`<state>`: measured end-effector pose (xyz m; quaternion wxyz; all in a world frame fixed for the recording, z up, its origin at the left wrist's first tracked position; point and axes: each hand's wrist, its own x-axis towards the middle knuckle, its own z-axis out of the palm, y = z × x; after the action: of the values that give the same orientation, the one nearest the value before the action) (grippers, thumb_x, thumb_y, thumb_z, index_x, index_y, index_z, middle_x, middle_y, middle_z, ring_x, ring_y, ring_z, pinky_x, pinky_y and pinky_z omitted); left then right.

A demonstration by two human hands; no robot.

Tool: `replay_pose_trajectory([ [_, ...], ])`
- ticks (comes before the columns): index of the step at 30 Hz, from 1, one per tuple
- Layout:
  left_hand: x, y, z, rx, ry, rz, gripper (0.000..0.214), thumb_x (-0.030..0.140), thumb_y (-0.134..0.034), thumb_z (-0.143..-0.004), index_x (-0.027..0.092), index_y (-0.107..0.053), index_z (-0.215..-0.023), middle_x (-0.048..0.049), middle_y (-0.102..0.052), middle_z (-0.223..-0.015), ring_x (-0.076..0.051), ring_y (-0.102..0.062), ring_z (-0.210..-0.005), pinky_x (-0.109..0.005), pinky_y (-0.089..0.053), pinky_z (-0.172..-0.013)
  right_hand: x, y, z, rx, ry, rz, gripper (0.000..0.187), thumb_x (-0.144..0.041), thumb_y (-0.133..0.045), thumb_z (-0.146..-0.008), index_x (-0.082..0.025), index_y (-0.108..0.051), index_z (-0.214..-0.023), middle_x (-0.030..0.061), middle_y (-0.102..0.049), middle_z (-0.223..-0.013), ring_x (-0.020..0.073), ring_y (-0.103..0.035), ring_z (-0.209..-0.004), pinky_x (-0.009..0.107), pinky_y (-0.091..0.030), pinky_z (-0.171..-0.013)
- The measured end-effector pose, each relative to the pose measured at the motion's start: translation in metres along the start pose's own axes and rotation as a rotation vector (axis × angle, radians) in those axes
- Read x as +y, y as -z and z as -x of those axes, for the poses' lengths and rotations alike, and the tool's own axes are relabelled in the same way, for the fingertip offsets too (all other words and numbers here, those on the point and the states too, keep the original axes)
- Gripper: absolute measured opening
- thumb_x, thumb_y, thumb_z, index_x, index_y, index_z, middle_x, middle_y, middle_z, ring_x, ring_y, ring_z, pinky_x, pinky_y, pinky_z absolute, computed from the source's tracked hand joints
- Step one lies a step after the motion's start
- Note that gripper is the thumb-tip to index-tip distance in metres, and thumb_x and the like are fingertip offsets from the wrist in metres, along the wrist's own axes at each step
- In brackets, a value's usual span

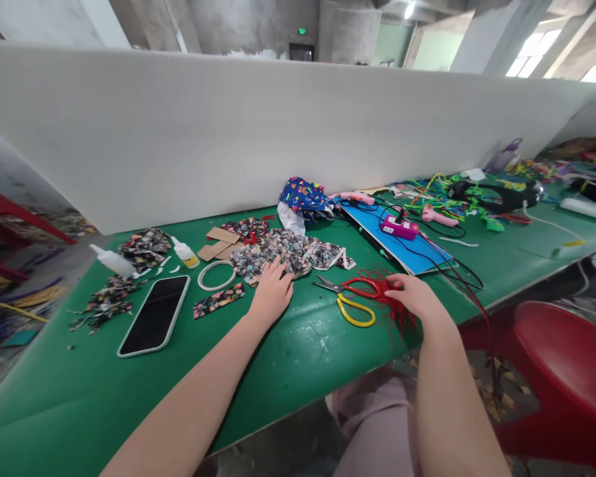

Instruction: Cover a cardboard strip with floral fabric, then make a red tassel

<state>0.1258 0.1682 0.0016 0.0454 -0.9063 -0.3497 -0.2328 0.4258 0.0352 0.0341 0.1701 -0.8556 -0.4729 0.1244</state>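
Note:
My left hand lies with fingers stretched out on a crumpled piece of black floral fabric. At the right, my right hand has its fingertips pinched together in a tangle of red thread. Scissors with one yellow and one red handle lie beside that tangle, blades partly apart and pointing left. To the left of the fabric are a white ring, a flat floral strip and several brown card pieces.
A phone and two glue bottles are on the green table's left side. Blue patterned cloth sits against the white partition. A purple power strip with trailing cords rests on a blue board. A red stool stands right.

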Motion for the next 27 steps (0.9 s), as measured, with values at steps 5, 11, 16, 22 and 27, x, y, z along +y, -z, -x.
replay_pose_trajectory([
  [5, 0.001, 0.005, 0.007, 0.021, -0.014, 0.028, 0.030, 0.018, -0.039, -0.085, 0.017, -0.065, -0.099, -0.0089, -0.060, -0.112, -0.027, -0.037, -0.125, -0.050, -0.027, -0.106, -0.003, -0.003, 0.000, -0.015, 0.018, 0.029, 0.027, -0.024, -0.064, -0.064, -0.021, -0.067, -0.090, 0.0042, -0.067, -0.082, 0.0168, -0.060, -0.071, 0.026, -0.041, -0.061],
  [11, 0.001, 0.011, 0.012, 0.038, -0.011, 0.058, 0.029, 0.018, -0.040, -0.084, 0.017, -0.065, -0.098, -0.0078, -0.061, -0.111, -0.026, -0.039, -0.124, -0.049, -0.027, -0.106, -0.010, -0.007, -0.002, 0.028, 0.041, 0.004, 0.011, -0.017, -0.057, -0.066, -0.020, -0.067, -0.069, 0.0042, -0.065, -0.071, 0.0171, -0.057, -0.069, 0.027, -0.037, -0.062],
  [16, 0.021, 0.014, 0.008, 0.003, -0.095, 0.101, 0.031, 0.019, -0.040, -0.085, 0.017, -0.061, -0.108, -0.0078, -0.060, -0.116, -0.025, -0.038, -0.124, -0.047, -0.026, -0.106, -0.004, -0.001, -0.002, 0.091, 0.046, -0.148, 0.011, -0.023, -0.058, -0.065, -0.019, -0.067, -0.068, 0.0042, -0.066, -0.070, 0.0175, -0.057, -0.067, 0.029, -0.040, -0.063],
  [22, 0.065, 0.009, -0.032, -0.323, -0.391, 0.108, 0.052, 0.019, -0.043, -0.085, 0.020, -0.032, -0.136, -0.0110, -0.049, -0.130, -0.029, -0.034, -0.127, -0.047, -0.029, -0.101, 0.001, 0.010, -0.001, 0.254, 0.040, -0.483, 0.034, -0.038, -0.048, -0.074, -0.014, -0.062, -0.094, 0.0071, -0.067, -0.083, 0.0160, -0.060, -0.069, 0.029, -0.047, -0.061],
  [27, 0.078, 0.009, -0.064, -0.549, -0.512, 0.072, 0.065, 0.015, -0.049, -0.080, 0.016, -0.023, -0.139, -0.0145, -0.060, -0.107, -0.027, -0.052, -0.104, -0.037, -0.041, -0.085, -0.005, 0.019, 0.004, 0.399, -0.030, -0.990, 0.031, -0.036, -0.060, -0.066, -0.014, -0.063, -0.088, 0.0065, -0.067, -0.079, 0.0154, -0.060, -0.065, 0.027, -0.048, -0.053],
])
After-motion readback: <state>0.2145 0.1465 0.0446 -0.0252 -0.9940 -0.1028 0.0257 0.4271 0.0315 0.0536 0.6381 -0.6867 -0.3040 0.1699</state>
